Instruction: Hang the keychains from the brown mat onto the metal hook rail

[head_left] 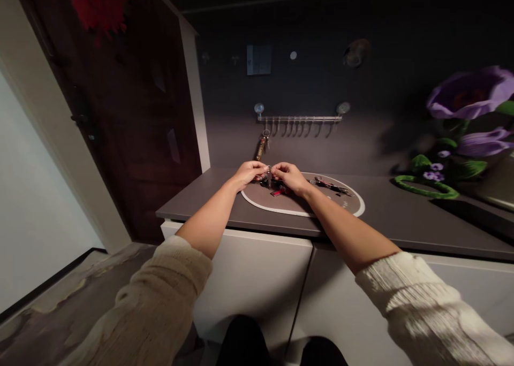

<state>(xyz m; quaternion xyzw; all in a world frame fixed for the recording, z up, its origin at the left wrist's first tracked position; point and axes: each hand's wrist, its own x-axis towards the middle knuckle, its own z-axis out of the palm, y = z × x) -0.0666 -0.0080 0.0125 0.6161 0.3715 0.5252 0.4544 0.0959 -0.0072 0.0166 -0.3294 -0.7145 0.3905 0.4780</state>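
Observation:
Above the oval mat point(257, 199), my left hand point(249, 174) and my right hand point(290, 177) meet with fingertips pinched. Between them is a small key ring point(269, 169), and what looks like a key hangs below it. Both hands are closed on the ring; my fingers partly cover it. Under my hands lie dark items and a red piece point(276, 193), too small to make out fully. To the right of my right hand, a bunch of keys point(332, 186) rests on the mat.
A clear hook rail point(299, 119) is fixed to the dark wall, with a keychain point(261, 147) on its left end. Purple fabric-like flowers point(468, 96) and a green ring point(425, 189) stand right on the grey counter point(201, 195). A dark door point(132, 114) is at left.

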